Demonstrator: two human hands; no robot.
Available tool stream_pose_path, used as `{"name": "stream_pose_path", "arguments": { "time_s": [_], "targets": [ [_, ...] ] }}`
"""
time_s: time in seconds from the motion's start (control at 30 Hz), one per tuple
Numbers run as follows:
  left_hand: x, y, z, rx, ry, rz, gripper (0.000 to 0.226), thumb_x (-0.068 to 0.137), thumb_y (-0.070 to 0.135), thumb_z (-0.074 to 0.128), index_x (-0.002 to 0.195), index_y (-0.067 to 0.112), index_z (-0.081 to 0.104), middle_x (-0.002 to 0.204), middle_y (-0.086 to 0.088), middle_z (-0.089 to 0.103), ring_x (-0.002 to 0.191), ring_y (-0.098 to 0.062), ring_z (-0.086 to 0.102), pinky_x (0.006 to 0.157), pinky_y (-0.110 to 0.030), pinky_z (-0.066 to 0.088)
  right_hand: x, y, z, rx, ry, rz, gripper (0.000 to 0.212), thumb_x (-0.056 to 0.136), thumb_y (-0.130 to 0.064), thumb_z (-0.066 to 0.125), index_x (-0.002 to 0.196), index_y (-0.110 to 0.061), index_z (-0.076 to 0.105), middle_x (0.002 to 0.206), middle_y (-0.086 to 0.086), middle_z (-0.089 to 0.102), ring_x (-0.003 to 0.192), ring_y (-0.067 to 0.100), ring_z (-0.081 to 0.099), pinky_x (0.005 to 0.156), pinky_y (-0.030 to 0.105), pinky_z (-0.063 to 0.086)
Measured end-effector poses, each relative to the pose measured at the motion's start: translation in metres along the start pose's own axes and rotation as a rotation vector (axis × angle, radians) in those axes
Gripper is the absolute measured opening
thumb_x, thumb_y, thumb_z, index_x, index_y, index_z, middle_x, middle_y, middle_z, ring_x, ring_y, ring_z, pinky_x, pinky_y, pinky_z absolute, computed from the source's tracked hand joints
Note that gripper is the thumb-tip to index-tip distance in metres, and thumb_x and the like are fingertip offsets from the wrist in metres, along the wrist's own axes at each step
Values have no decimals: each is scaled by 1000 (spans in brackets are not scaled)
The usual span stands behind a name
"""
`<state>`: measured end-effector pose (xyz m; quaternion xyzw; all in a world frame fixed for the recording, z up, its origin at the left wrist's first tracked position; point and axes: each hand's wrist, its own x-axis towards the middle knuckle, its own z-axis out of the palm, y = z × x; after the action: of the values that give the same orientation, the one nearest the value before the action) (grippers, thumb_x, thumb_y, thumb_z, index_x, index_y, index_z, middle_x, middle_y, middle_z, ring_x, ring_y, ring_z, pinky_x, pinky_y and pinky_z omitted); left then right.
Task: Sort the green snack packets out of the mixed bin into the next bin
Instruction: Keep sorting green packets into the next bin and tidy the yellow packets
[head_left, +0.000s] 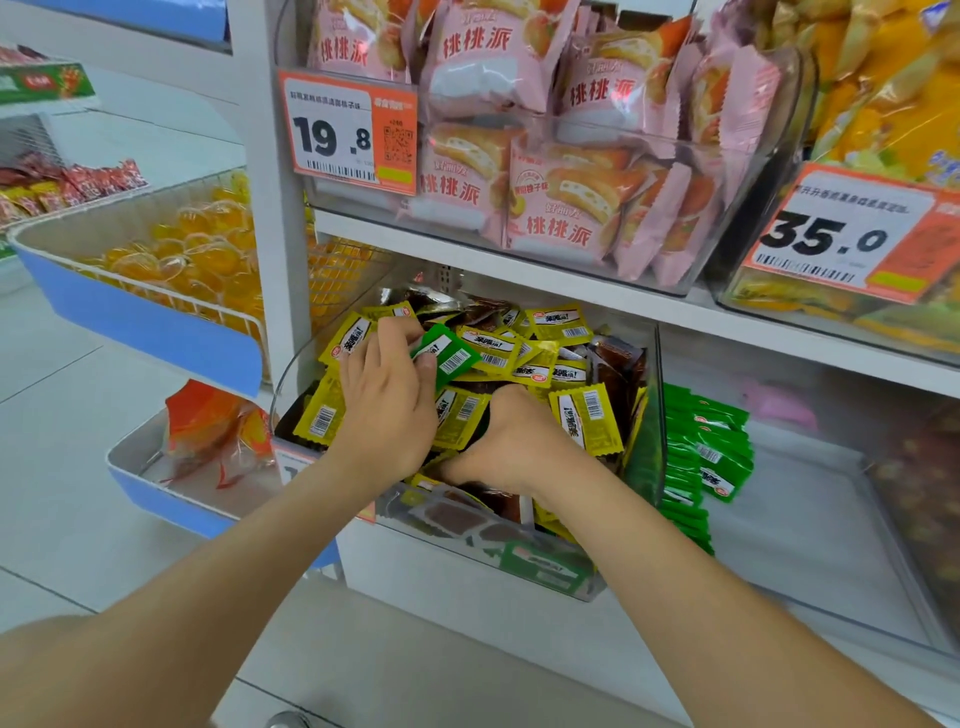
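Green packet (448, 355) in left hand (387, 408), over mixed bin (658, 415)

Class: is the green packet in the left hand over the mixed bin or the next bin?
Over the clear plastic mixed bin: the left hand pinches the green foil packet above its yellow packets.

Mixed bin (545, 566) L; next bin (810, 519) R, adjoining.

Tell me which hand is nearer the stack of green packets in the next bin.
Right. The right hand reaches into the mixed bin, just across its side wall from the green stack. The left hand is further left, pinching one green packet.
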<state>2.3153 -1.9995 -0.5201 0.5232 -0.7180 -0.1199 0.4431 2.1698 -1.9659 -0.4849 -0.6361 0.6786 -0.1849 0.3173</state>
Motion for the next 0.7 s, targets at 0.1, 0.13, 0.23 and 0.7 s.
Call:
{"name": "stream_pose_path", "arguments": {
  "time_s": [0.1, 0.13, 0.23, 0.7],
  "targets": [
    [0, 2, -2, -26, 3, -5, 16, 105, 28, 35, 119, 21, 38, 112, 2, 52, 102, -20, 43, 98, -49, 34, -3, -2, 4, -90, 33, -54, 34, 60, -40, 84, 75, -16, 65, 72, -2, 70, 70, 20, 67, 54, 30, 50],
    [-1, 2, -3, -42, 11, -11, 14, 107, 25, 37, 119, 19, 39, 112, 2, 51, 101, -18, 41, 97, -49, 34, -5, -2, 4, -114, 44, -73, 31, 62, -40, 82, 75, -17, 65, 74, -2, 70, 73, 21, 67, 58, 32, 53],
    [-1, 7, -7, -113, 18, -57, 10, 109, 17, 41, 119, 18, 39, 113, 2, 48, 96, -13, 36, 96, -49, 36, -10, -2, 3, -95, 38, -140, 25, 70, -31, 82, 91, -22, 73, 88, -7, 73, 83, 15, 67, 67, 26, 56],
    [2, 12, -4, -93, 84, -2, 10, 109, 14, 44, 118, 12, 42, 105, 2, 48, 95, -15, 39, 94, -54, 39, -29, 21, -45, -104, 445, -230, 47, 87, -36, 82, 127, -26, 62, 105, -14, 62, 103, 11, 53, 83, 24, 39]
  ]
}}
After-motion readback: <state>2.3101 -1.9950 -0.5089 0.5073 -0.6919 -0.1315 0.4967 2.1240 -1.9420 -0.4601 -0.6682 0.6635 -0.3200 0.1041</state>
